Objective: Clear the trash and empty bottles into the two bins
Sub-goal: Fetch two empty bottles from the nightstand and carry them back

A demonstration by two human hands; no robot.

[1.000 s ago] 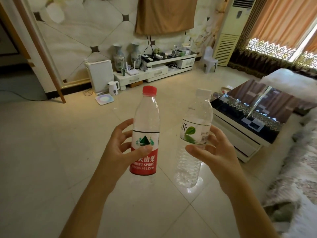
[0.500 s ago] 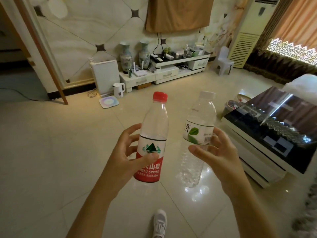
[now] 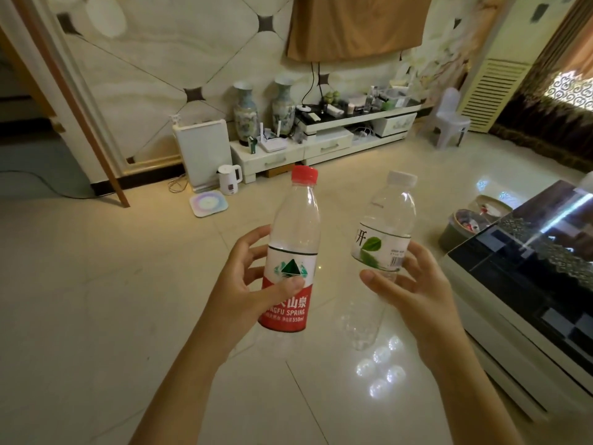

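- Right now your left hand (image 3: 253,284) is wrapped around the red-label bottle (image 3: 293,252), thumb across the label, fingers behind it.
- Your right hand (image 3: 407,284) clasps the green-leaf bottle (image 3: 382,248) at its label band, thumb in front, fingers curled round the far side.
- Both bottles are held in the air over the tiled floor (image 3: 96,300), side by side, not touching each other.
- Handling, judged: both look empty and clear, so very light; thin plastic walls will dent if you squeeze. Smooth and a bit slippery, so grip at the label or the waist, where you hold now.
- Caps are on both: red cap (image 3: 305,175), white cap (image 3: 401,179).
- Axis: both run roughly upright, caps up and away from you; the red-label one leans slightly right, the green-leaf one leans more to the right.
- Two bins (image 3: 462,226) sit on the floor just beside the dark glass table (image 3: 529,271), right of the bottles; some trash shows inside.
- Neither bottle is dropped yet.
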